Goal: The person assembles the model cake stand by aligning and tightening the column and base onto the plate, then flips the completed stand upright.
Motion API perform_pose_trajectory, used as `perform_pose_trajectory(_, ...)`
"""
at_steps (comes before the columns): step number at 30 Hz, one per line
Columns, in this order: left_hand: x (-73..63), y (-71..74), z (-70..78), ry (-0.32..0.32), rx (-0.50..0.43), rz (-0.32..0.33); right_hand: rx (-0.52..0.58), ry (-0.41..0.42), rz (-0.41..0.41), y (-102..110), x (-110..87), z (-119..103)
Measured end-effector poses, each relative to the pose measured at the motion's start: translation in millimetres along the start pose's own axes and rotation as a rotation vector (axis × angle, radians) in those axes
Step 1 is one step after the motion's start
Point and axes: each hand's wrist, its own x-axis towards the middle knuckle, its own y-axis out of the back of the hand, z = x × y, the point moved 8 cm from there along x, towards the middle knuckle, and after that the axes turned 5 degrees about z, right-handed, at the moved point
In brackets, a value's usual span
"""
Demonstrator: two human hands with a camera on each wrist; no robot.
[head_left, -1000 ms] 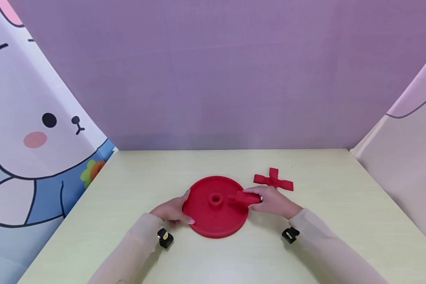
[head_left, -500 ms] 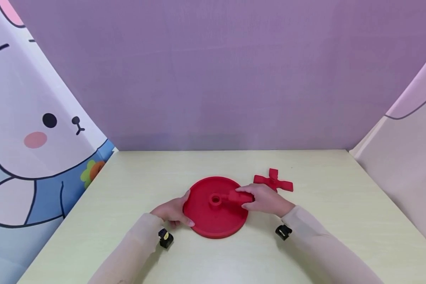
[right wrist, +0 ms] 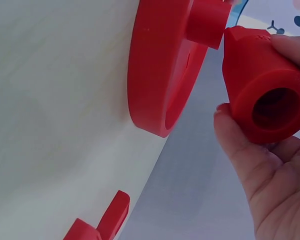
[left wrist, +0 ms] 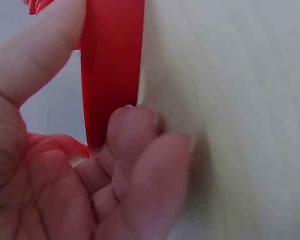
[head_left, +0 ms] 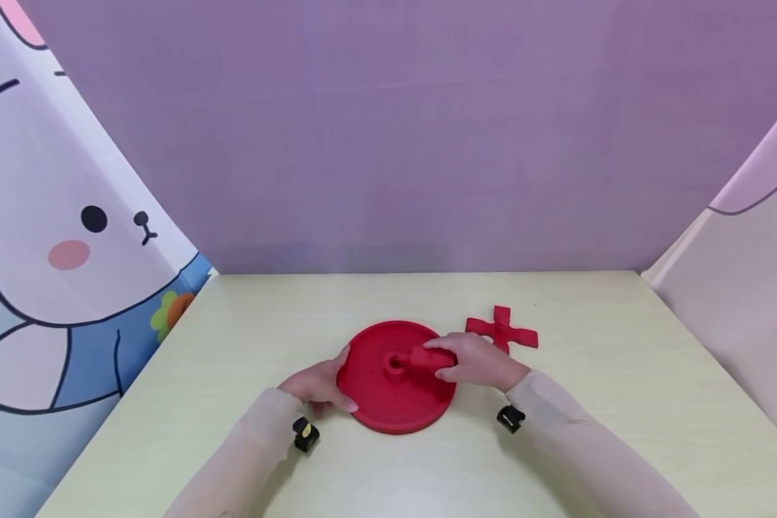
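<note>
A red round base [head_left: 395, 417] with a raised rim and a central socket [head_left: 394, 365] lies flat on the table. My left hand [head_left: 320, 383] grips its left edge, thumb on the rim and curled fingers [left wrist: 132, 132] low against its outer side in the left wrist view. With thumb and fingers, my right hand [head_left: 482, 358] holds a red hollow tube-like piece [right wrist: 247, 57] over the base, tilted toward the socket. One end of this piece shows a round hole in the right wrist view. Whether its far end touches the socket, I cannot tell.
Behind my right hand lies a red four-armed cross piece [head_left: 501, 332] on the pale table [head_left: 265, 302]. A purple cloth [head_left: 388, 144] stands along the table's back edge, with a cartoon-printed cloth [head_left: 26, 201] at left.
My right hand has moved left with the red tube-like piece, from the base's right part to beside the central socket. My left hand and the base stay put.
</note>
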Motion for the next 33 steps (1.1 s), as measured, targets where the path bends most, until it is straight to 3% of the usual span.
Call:
perform_pose_trajectory(8,-0.2,0.8,-0.2,0.011,0.001,0.005,0.006,-0.005,-0.031,-0.7,7.0,-3.1)
perform_pose_trajectory(18,1.1,0.0,1.2,0.001,0.000,-0.009,-0.010,0.007,0.023,8.5,13.7,-10.2)
perform_pose_trajectory(29,-0.2,0.2,-0.4,0.009,-0.001,-0.005,0.187,-0.144,0.145,15.3,23.8,-12.1)
perform_pose_trajectory(33,-1.5,0.4,-0.2,0.012,0.004,-0.007,0.204,-0.143,0.187,15.2,27.2,-14.9)
